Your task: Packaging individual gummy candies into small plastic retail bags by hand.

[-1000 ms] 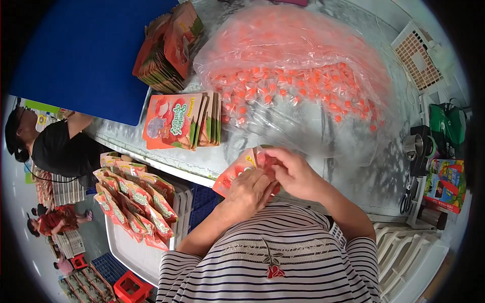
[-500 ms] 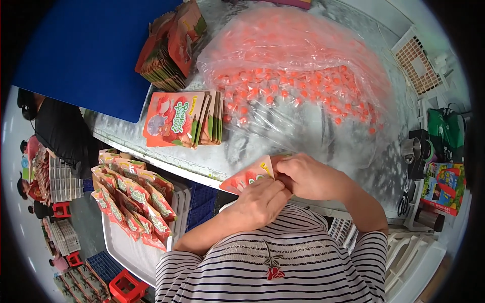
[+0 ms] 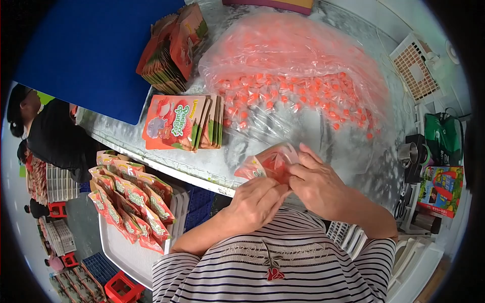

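Close in front of my body, a red candy pouch is between my two hands above the table's front edge. My left hand grips the pouch's near edge, its fingers curled and pressed together. On the other side, my right hand pinches the pouch, its index finger raised off it. The pouch looks tilted, with a clear window or inside partly showing; my fingers hide the rest. Beyond it lies a large clear plastic bag of small wrapped red candies, spilling toward me.
Flat pouches stand stacked at left, with a second stack behind them. A white tray of filled pouches sits lower left, under a blue board. Scissors and a metal cup are at right. A co-worker is at far left.
The pouch has lifted slightly and turned, its side now spread between my hands. My right hand has shifted right and its fingers have opened out. A co-worker's head has come into view.
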Available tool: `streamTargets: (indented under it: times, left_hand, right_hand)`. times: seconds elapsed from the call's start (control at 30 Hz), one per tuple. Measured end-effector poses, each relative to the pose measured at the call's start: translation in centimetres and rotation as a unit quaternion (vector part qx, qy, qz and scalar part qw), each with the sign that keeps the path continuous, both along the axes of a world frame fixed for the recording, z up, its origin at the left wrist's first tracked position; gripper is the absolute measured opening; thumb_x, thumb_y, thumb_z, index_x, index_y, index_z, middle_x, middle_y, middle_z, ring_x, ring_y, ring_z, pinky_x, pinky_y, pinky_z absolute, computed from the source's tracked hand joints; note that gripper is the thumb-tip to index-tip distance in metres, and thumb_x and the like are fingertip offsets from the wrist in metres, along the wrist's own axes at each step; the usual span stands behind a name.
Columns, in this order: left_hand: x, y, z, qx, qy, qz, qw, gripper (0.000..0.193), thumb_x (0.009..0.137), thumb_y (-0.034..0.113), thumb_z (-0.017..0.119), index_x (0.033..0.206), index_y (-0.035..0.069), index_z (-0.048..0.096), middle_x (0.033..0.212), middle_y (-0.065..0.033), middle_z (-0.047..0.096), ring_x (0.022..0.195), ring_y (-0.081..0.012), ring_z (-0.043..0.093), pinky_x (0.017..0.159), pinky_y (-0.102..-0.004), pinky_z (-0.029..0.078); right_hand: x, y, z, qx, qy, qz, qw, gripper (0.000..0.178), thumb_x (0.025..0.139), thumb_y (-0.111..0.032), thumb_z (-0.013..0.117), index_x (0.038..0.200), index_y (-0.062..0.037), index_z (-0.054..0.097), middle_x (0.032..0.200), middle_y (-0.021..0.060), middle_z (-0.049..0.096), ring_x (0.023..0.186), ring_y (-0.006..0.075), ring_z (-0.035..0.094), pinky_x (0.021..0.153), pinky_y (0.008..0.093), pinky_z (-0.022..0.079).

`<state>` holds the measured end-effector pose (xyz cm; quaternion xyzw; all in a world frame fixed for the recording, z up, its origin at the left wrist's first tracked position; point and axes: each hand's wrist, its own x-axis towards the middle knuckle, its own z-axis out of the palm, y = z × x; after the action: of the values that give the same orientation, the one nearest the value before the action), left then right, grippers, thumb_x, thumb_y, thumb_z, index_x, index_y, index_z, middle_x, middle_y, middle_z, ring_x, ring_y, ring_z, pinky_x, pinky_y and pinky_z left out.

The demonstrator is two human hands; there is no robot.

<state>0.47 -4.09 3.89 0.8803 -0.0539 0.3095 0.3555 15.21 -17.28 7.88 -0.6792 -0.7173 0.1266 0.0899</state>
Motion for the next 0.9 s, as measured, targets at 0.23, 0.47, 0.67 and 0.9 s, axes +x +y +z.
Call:
streamTargets:
  times: [0.23,0.47,0.67,0.9]
  left_hand:
    - [0.0,5.4,-0.9,-0.086,0.067,0.028,0.994,0.074,0.074,0.034,0.079,0.131,-0.003,0.049,0.131,-0.0227,0.051,0.115,-0.0342,0.053,0.092,-0.0399,0.046]
    - [0.7,3.3,-3.2,-0.288,0.195,-0.159,0.924,0.044,0.098,0.023,0.052,0.135,-0.002,0.048,0.13,-0.0232,0.054,0.12,-0.0339,0.054,0.101,-0.0385,0.042]
    - [0.2,2.1,-2.7,-0.285,0.197,-0.119,0.93,0.043,0.101,0.024,0.046,0.135,-0.003,0.047,0.129,-0.0234,0.055,0.118,-0.0357,0.055,0.098,-0.038,0.045]
    - [-0.4,1.3,-3.0,-0.289,0.175,-0.104,0.935,0.043,0.1,0.023,0.047,0.136,-0.001,0.047,0.133,-0.0215,0.052,0.12,-0.0361,0.053,0.1,-0.039,0.044]
  right_hand:
    - [1.2,-1.4,-0.5,0.101,0.137,0.025,0.985,0.021,0.071,0.0,0.062,0.091,0.0049,0.066,0.111,0.0153,0.062,0.109,0.0347,0.059,0.103,0.0461,0.045]
    - [1.9,-1.8,-0.7,0.115,0.077,0.006,0.99,0.025,0.071,-0.006,0.067,0.094,0.0031,0.066,0.113,0.0155,0.062,0.117,0.0348,0.055,0.098,0.0412,0.048]
    - [-0.2,-2.4,1.0,0.158,0.09,-0.076,0.98,0.042,0.065,-0.015,0.078,0.101,0.0009,0.065,0.108,0.011,0.063,0.103,0.0296,0.058,0.088,0.0422,0.049]
    - [-1.6,-1.6,2.4,0.028,0.064,-0.068,0.995,0.059,0.067,-0.021,0.079,0.116,0.0039,0.056,0.118,0.0155,0.057,0.103,0.033,0.057,0.085,0.04,0.049]
